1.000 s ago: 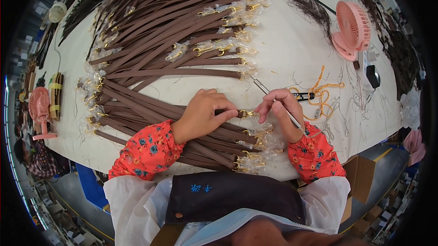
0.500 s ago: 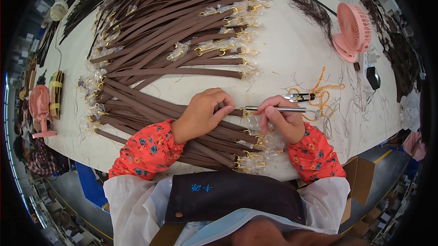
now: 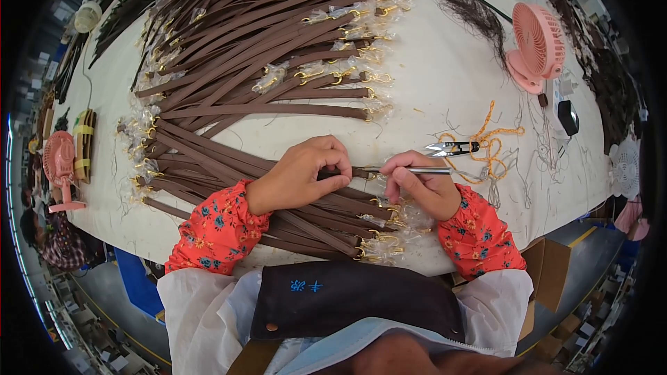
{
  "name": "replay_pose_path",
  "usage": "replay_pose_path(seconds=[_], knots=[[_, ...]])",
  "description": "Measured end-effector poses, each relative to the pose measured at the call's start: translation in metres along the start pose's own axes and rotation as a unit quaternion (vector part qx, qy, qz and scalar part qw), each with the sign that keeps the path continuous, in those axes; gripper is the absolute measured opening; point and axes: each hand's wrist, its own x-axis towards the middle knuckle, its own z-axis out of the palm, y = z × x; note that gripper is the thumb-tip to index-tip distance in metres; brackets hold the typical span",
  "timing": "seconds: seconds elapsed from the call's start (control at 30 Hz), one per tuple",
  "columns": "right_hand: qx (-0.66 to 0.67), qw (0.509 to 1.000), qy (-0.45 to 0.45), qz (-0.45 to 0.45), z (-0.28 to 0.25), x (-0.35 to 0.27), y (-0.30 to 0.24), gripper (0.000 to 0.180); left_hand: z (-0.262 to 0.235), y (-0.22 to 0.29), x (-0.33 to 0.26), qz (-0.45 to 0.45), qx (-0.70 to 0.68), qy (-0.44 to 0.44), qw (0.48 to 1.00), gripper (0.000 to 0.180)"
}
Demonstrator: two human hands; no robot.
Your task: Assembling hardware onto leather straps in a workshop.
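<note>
My left hand (image 3: pixel 300 175) is closed on a brown strap (image 3: pixel 361 173), whose end sticks out to the right past the fingertips. In my right hand (image 3: pixel 427 187) lies a slim silver metal rod-like tool (image 3: pixel 434 170), gripped between thumb and fingers. Its thin tip meets the strap end; what exactly it touches there is too small to tell. More brown straps (image 3: pixel 313 229) with gold clasps, partly wrapped in clear plastic, lie under and around my left hand. Just beyond my right hand are thread snips (image 3: pixel 451 148) and a looped orange cord (image 3: pixel 492 156).
A large heap of similar straps (image 3: pixel 250 34) covers the far left of the white table (image 3: pixel 445 90). One pink fan (image 3: pixel 538 45) stands at the far right, another (image 3: pixel 60 163) at the left edge. Dark loose threads (image 3: pixel 479 24) lie at the back. A cardboard box (image 3: pixel 549 274) sits below right.
My left hand has shifted slightly left and down with the strap. My right hand has drawn slightly left and the tool's handle has turned and slid within its grip.
</note>
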Motion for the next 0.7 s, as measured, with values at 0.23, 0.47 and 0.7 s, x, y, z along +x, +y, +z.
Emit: replay_pose_path(seconds=[0.23, 0.47, 0.7], knots=[[-0.002, 1.000, 0.007, -0.001, 0.0016, 0.0009, -0.0009, 0.026, 0.0000, -0.0017, -0.0007, 0.005, 0.013, -0.003, 1.000, 0.008], [-0.011, 1.000, 0.002, 0.007, 0.0010, 0.0009, -0.0010, 0.026, 0.0001, -0.0010, -0.0008, 0.009, 0.021, -0.008, 1.000, 0.007], [-0.013, 1.000, 0.004, 0.008, 0.0014, 0.0009, -0.0021, 0.027, 0.0000, -0.0010, -0.0008, 0.008, 0.023, -0.010, 1.000, 0.008]])
